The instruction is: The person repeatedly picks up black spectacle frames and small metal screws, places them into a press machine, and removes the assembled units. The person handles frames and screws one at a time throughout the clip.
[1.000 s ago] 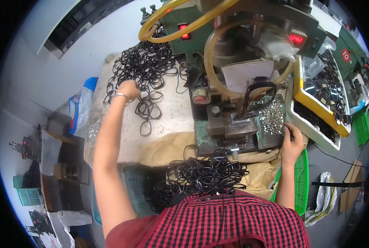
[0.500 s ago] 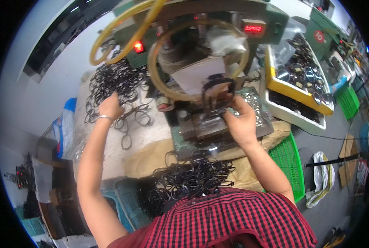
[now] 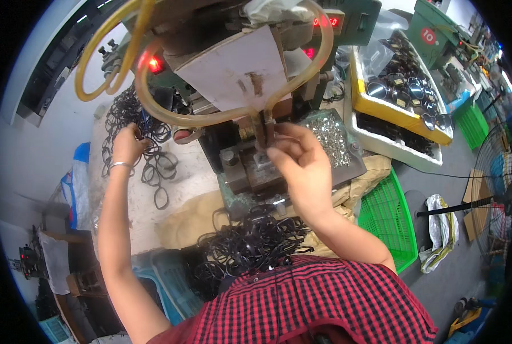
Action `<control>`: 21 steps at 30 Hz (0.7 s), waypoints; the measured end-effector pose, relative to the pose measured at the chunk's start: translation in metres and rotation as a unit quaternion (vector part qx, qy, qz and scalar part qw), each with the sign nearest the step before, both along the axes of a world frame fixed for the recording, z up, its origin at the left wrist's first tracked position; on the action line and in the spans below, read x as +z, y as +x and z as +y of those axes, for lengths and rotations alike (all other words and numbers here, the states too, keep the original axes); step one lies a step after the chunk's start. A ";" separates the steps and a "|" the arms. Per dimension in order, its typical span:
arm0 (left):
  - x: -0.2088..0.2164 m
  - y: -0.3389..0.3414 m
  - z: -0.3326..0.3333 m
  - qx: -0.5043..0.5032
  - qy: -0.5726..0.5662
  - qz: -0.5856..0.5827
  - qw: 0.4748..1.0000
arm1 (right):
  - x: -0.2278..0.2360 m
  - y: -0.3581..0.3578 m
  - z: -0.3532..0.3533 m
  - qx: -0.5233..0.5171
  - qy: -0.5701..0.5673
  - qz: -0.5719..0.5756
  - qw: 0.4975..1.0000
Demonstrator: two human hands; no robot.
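Note:
At the left of the bench, my left hand [image 3: 129, 144] reaches into a pile of black eyeglass frames [image 3: 121, 112]. Its fingers are curled in among them, and what they grip is hidden. My right hand [image 3: 306, 172] is at the green bench machine [image 3: 359, 26], with thumb and fingers drawn together just above the metal fixture [image 3: 262, 163]. Whatever sits between those fingertips is too small or covered to make out. Close to the right hand lies a tray of small shiny metal pieces [image 3: 330, 140]. A clear yellowish hose [image 3: 210, 119] loops in front of the machine.
More black eyeglass frames [image 3: 253, 238] are heaped at the front edge, by my body. To the right stand a green basket [image 3: 388, 221] and foam boxes [image 3: 396, 117] with sunglasses and dark frames. A blue crate [image 3: 173, 281] sits below at the left. A white card [image 3: 233, 69] hangs on the machine.
The view has shifted toward the machine. A black eyeglass frame stood up by my right hand before; it no longer shows there. My left hand has stayed at the pile, its fingers more visible.

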State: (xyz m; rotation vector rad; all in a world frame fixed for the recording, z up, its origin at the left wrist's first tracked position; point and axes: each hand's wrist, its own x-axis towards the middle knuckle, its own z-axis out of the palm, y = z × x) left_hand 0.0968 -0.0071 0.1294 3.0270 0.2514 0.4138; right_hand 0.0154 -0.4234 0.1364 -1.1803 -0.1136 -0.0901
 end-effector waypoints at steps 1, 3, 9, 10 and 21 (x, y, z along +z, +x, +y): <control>-0.001 -0.004 0.006 -0.016 -0.052 -0.027 0.998 | 0.003 -0.009 0.003 -0.015 0.001 -0.011 1.000; 0.004 -0.012 -0.003 -0.027 -0.075 -0.037 0.996 | 0.010 -0.018 -0.012 -0.062 -0.211 -0.118 0.968; 0.067 -0.068 -0.054 0.000 -0.136 -0.048 0.990 | 0.026 -0.053 0.026 0.078 -0.405 -0.357 0.838; 0.068 -0.076 -0.051 -0.014 -0.159 -0.061 0.985 | 0.025 -0.059 0.049 0.137 -0.429 -0.349 0.822; 0.061 -0.144 -0.042 -0.026 -0.350 -0.202 0.915 | -0.014 -0.009 0.196 0.189 -0.449 -0.214 0.847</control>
